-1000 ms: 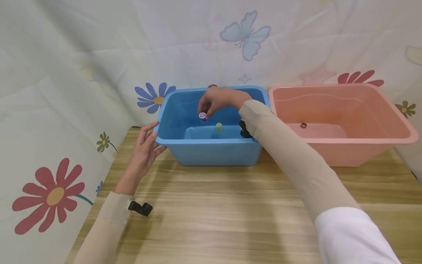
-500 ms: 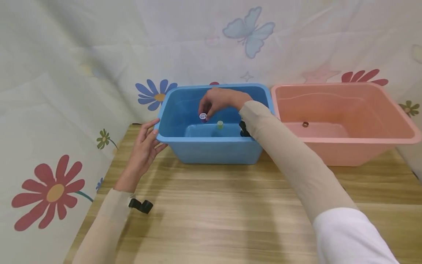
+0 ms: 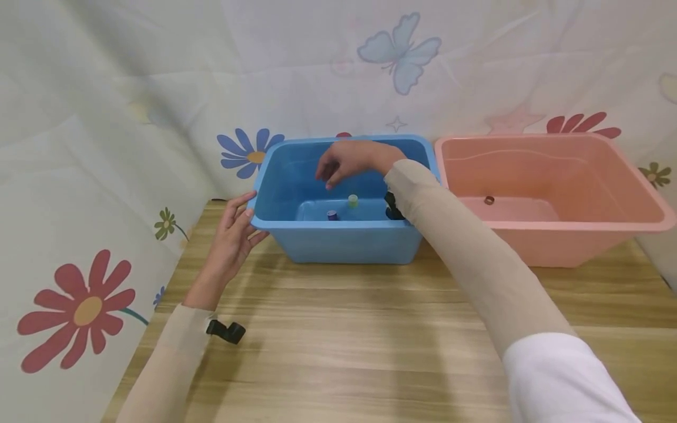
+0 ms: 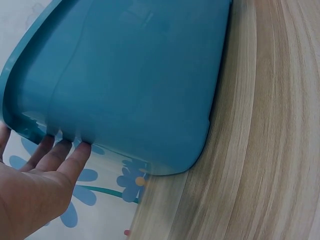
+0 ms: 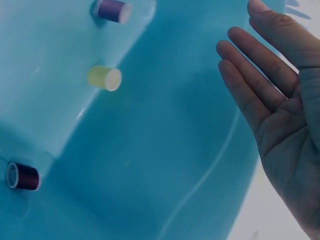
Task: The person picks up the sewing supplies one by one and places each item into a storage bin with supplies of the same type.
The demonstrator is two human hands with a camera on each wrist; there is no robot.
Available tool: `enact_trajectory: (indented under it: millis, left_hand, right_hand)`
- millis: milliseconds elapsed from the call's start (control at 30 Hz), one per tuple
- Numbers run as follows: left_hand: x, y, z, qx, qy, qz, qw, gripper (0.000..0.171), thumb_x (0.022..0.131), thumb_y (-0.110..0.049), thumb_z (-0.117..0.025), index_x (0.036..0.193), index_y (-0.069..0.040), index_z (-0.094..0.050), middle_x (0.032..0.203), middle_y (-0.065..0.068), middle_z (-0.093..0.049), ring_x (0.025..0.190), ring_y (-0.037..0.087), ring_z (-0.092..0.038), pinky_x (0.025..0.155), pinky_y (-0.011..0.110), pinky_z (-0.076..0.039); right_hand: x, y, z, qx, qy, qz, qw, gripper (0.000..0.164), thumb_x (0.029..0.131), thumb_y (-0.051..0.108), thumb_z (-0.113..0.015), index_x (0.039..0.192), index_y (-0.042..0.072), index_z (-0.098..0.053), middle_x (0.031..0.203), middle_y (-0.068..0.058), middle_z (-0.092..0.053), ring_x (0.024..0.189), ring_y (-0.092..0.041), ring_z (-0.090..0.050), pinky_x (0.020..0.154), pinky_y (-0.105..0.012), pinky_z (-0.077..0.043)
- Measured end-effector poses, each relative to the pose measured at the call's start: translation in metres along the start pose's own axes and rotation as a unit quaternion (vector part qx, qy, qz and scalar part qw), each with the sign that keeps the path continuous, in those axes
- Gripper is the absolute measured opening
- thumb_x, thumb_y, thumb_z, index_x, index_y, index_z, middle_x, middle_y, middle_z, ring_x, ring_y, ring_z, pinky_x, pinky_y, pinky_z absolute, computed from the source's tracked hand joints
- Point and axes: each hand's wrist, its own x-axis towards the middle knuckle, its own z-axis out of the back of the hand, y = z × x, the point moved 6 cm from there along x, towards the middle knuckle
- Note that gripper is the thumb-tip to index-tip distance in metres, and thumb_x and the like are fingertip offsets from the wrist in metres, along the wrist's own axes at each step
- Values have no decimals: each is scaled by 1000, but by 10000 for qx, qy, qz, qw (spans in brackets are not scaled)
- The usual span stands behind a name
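**The purple spool has left my fingers**

A moment ago my right hand [image 3: 346, 160] pinched the small purple thread spool [image 3: 332, 215]. Now that spool lies on the floor of the blue plastic tub [image 3: 275, 176], and my fingers [image 5: 250, 85] are straight and loose, holding nothing. My right hand hangs over the tub, above the spool and apart from it.

My left hand [image 3: 233, 241] has not moved. It rests on the tub's left corner, with straight fingertips [image 4: 75, 152] touching the outside wall under the rim.

3 spools lie in the tub. The purple one is just beside the small yellow-green thread spool [image 3: 352, 201]. The small dark red thread spool [image 5: 22, 176] shows only in the right wrist view. In the head view my beige sleeve [image 3: 465, 252] covers it, and the tub's near wall cuts off the bottom of the purple spool.

A small brown ring [image 3: 489, 200] lies in the pink plastic tub [image 3: 550, 223]. It is too tiny for me to tell more.

The 2 tubs sit side by side, with rims almost touching, close to the flowered cloth [image 3: 106, 147] at the back. The light wooden table [image 3: 344, 341] has lots of bare room in front of them. Its left edge is near my left arm.
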Motion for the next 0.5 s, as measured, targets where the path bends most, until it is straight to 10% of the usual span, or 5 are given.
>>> enact_trajectory:
  millis: [500]
  left_hand:
    - [0, 0, 0, 63, -54, -8, 10000, 42, 108, -26, -53, 149, -22, -46, 143, 10, -43, 116, 21, -65, 91, 34, -56]
  right_hand:
    - [-65, 63, 56, -899, -727, 850, 9897, 39, 96, 24, -73, 135, 16, -67, 132, 0, -67, 120, -15, -64, 104, -38, -50]
